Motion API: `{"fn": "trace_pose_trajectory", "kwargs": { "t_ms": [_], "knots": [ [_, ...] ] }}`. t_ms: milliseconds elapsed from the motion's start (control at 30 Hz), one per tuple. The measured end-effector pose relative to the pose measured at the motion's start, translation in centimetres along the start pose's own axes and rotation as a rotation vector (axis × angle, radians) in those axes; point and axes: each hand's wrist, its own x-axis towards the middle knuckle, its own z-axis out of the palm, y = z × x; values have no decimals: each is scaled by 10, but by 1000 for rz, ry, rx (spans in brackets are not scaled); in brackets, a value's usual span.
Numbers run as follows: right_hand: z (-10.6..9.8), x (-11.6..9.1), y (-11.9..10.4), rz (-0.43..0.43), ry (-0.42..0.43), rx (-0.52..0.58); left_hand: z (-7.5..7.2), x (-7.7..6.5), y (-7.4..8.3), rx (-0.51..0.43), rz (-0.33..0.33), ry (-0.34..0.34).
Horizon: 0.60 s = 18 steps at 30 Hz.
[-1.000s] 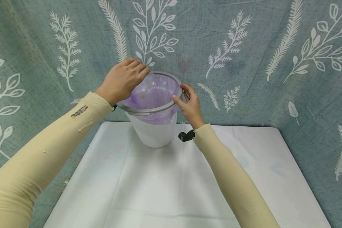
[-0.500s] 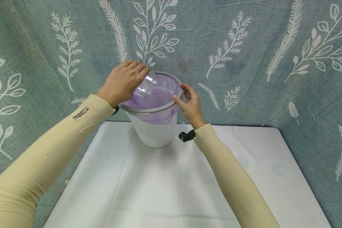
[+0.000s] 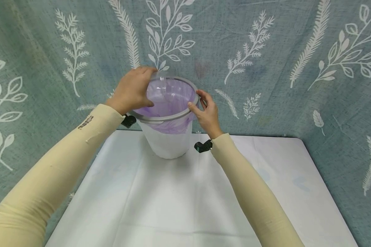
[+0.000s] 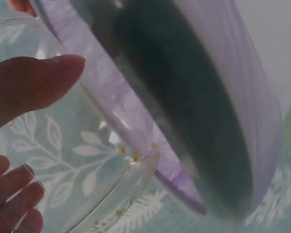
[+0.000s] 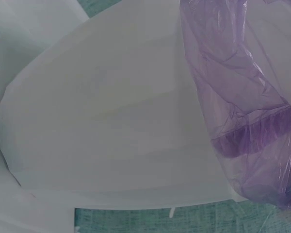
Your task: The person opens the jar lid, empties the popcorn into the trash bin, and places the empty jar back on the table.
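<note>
A white trash bin with a grey rim ring stands at the table's back edge, lined with a purple garbage bag folded over outside. Over its left side my left hand holds a clear plastic container, tilted above the bin mouth, with small yellowish bits along its edge. The thumb and fingers of that hand spread around the clear wall in the left wrist view. My right hand grips the rim at the right, thumb on the near side. The right wrist view shows the bin's wall and the bag's hanging edge.
A white cloth covers the table in front of the bin. Blue-green leaf-patterned fabric hangs close behind and at both sides. Black wrist cameras are strapped at both wrists.
My left hand has turned over the bin, its thumb now showing apart from the fingers, and the clear container has tilted with it. The right hand and the bin stay put.
</note>
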Motion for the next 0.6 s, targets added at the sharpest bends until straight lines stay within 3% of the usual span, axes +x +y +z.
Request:
{"fn": "trace_pose_trajectory", "kwargs": {
  "t_ms": [300,600],
  "knots": [
    [1,1,1,-22,3,-4,2,-5,-5,-330,-237,2],
    [1,1,1,-1,5,0,8,-10,-3,-493,-357,53]
  ]
}}
